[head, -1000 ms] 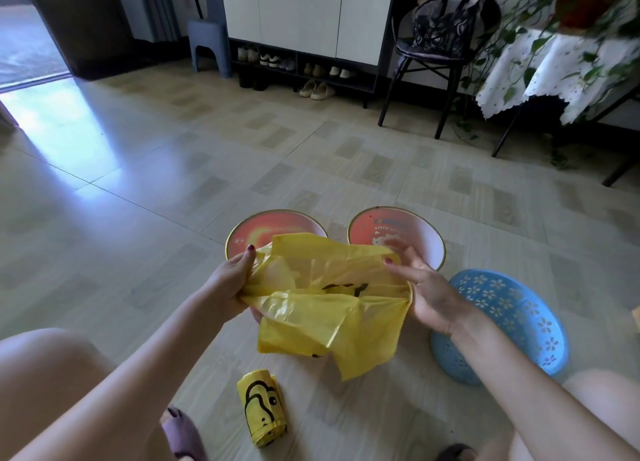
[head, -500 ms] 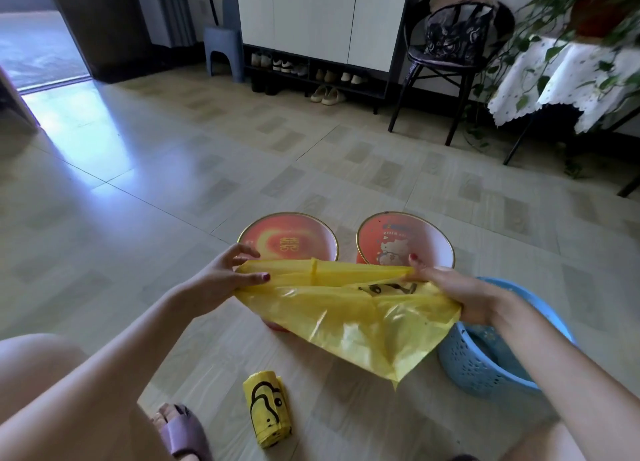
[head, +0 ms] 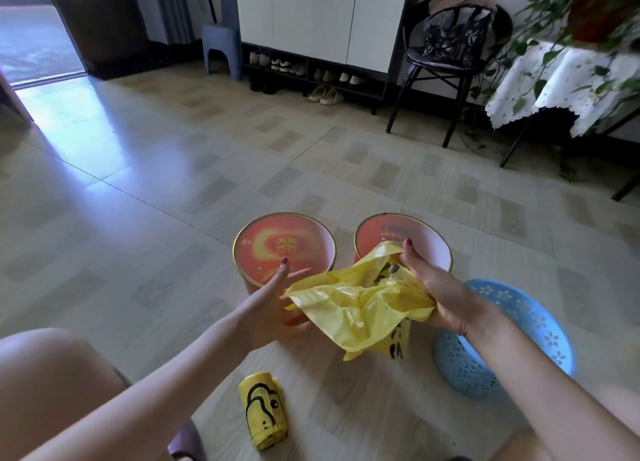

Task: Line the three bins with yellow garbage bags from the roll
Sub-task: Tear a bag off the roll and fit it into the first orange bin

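A crumpled yellow garbage bag (head: 360, 305) hangs in the air in front of two round bins. My right hand (head: 433, 287) grips its right side over the rim of the right red bin (head: 440, 249). My left hand (head: 273, 298) has its fingers spread, with the bag's left edge lying against them. The left red bin (head: 284, 249) stands just behind that hand. A blue perforated bin (head: 512, 339) lies tilted on the floor under my right forearm. The yellow roll of bags (head: 265, 412) lies on the floor near my feet.
My bare knees frame the lower corners and a purple slipper (head: 187, 443) shows at the bottom. A shoe cabinet (head: 322, 45), a black chair (head: 450, 62), a grey stool (head: 221, 48) and a cloth-covered plant table (head: 561, 83) line the far wall. An open doorway is at the far left.
The bag was stretched flat between both hands; now it is bunched up toward my right hand, which has moved over the right red bin. My left hand has opened its fingers.
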